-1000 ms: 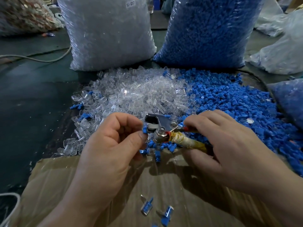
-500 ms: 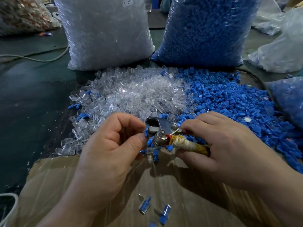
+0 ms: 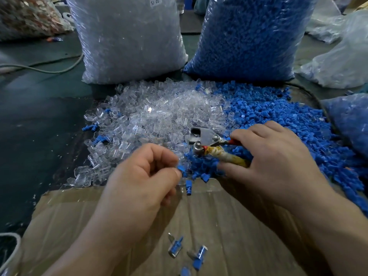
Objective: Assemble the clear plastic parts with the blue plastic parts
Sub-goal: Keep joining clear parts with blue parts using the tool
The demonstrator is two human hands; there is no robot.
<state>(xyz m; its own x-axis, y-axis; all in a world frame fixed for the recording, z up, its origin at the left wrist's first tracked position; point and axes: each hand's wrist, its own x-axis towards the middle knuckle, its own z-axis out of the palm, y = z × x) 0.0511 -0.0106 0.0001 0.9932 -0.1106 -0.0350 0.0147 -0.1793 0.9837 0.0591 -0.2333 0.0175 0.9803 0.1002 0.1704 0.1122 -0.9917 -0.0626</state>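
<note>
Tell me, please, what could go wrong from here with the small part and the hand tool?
1. The left hand pinches a small blue part by the fingertips only; it could slip into the loose blue parts beneath.
2. The right hand holds the hand tool close by; if it closes while fingers feed the part, they may get nipped.
3. Finished pieces lie loose on the cardboard and could be knocked away.

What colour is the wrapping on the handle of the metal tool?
Yellowish cream, grimy wrapping on the metal hand tool; head view shows it.
</note>
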